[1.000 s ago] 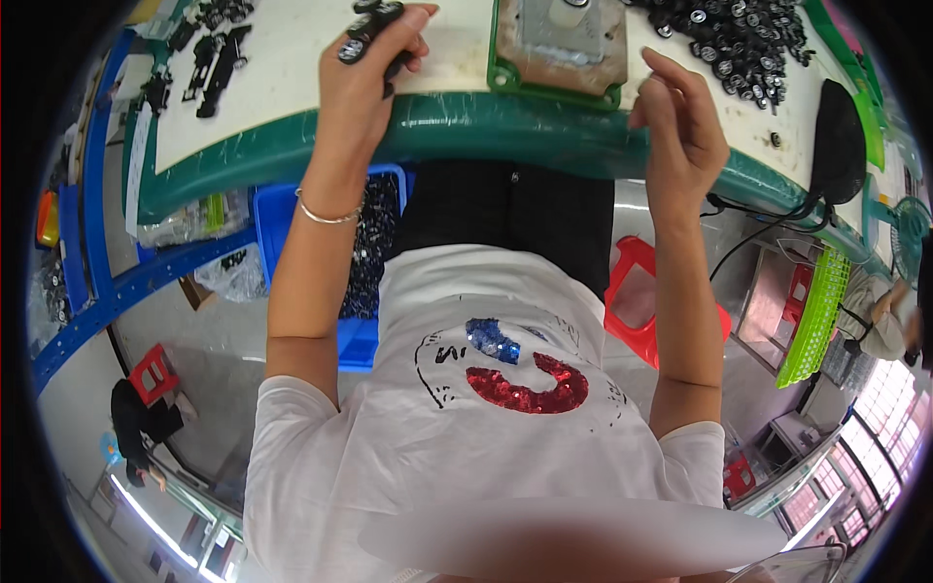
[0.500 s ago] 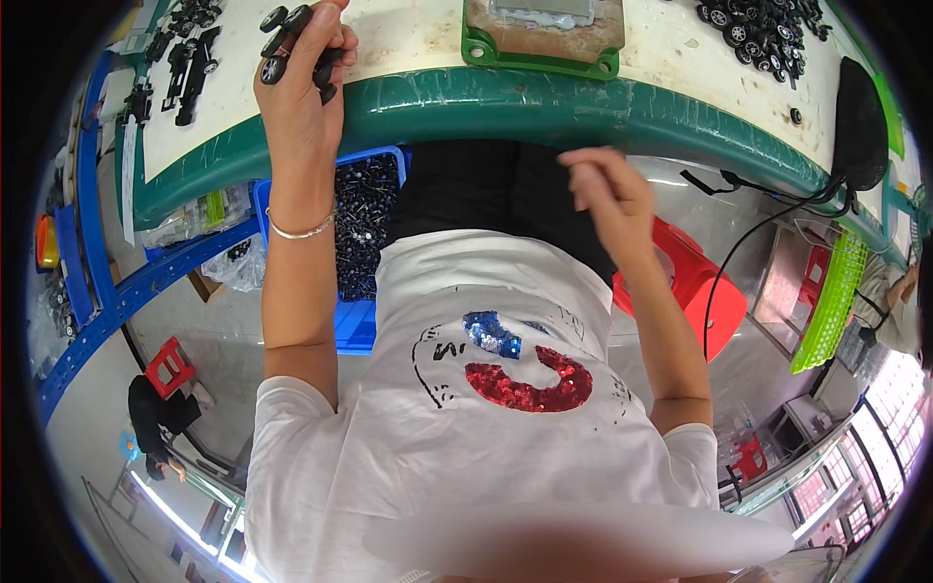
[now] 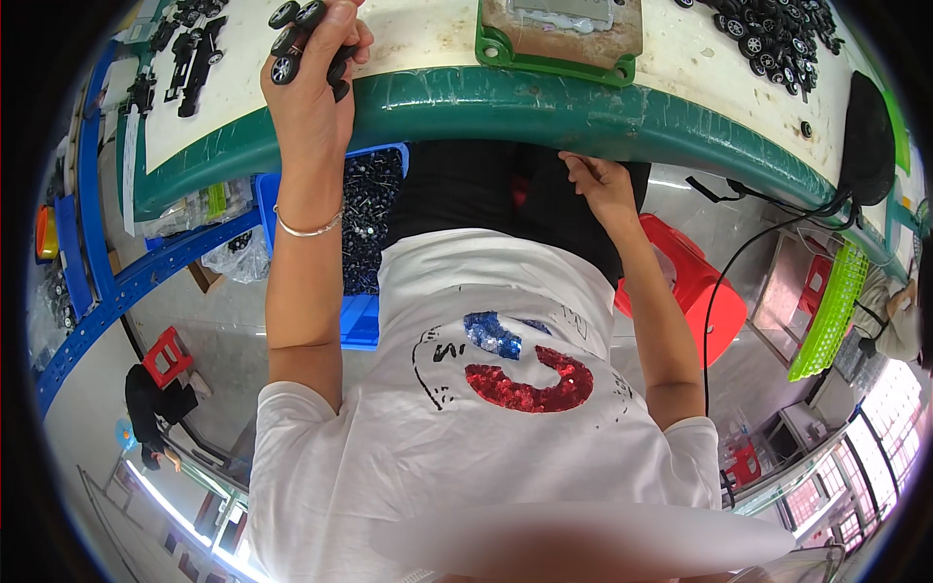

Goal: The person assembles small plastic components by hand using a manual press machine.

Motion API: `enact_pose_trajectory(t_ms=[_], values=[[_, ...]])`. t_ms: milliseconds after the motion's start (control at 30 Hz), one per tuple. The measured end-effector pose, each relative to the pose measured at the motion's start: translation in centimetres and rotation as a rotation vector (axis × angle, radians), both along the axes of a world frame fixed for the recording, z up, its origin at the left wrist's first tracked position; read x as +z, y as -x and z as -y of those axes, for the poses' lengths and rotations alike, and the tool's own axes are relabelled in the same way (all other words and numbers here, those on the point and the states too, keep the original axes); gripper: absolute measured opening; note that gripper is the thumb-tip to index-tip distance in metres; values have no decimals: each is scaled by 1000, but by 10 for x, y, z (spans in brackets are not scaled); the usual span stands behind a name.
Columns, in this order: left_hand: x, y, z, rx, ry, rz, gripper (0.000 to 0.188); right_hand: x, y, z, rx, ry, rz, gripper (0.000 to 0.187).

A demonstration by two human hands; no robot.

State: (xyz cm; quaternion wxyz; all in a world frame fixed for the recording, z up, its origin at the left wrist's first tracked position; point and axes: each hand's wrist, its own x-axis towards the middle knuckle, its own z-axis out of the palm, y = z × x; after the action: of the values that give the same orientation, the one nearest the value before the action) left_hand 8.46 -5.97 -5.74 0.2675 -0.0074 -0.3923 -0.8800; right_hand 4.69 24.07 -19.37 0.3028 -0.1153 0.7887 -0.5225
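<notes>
My left hand (image 3: 316, 92) is closed around several small toy wheels (image 3: 285, 68) with black tyres and silver rims, raised over the near edge of the white worktable (image 3: 418, 39). Some wheels stick out on both sides of the fingers. My right hand (image 3: 604, 187) is low over my lap, beside the table's green padded edge (image 3: 544, 102). Its fingers are drawn together at the tips; whatever may be between them is too small to make out. On the table between the hands stands a green-framed fixture (image 3: 559, 44) with a brown block, cut off by the upper border.
A heap of toy wheels (image 3: 768, 39) lies at the table's right, a lone wheel (image 3: 806, 128) nearer. Black toy chassis (image 3: 194, 68) lie at left. A blue bin (image 3: 360, 321) of small dark parts stands left of my lap. A red stool (image 3: 685, 291) and black cable (image 3: 724, 282) are at right.
My right hand has moved slightly down, its fingers now drawn together. My left hand keeps its wheels and has shifted a little to the right in the picture, as has the table.
</notes>
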Motion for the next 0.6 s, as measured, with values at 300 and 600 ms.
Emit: enact_pose_trajectory(t_ms=[300, 600], values=[[22, -13, 20, 142, 299, 358, 32, -23, 7, -23, 75, -124, -90, 19], [87, -91, 73, -239, 929, 909, 23, -42, 1, -28, 58, -243, -394, 16]])
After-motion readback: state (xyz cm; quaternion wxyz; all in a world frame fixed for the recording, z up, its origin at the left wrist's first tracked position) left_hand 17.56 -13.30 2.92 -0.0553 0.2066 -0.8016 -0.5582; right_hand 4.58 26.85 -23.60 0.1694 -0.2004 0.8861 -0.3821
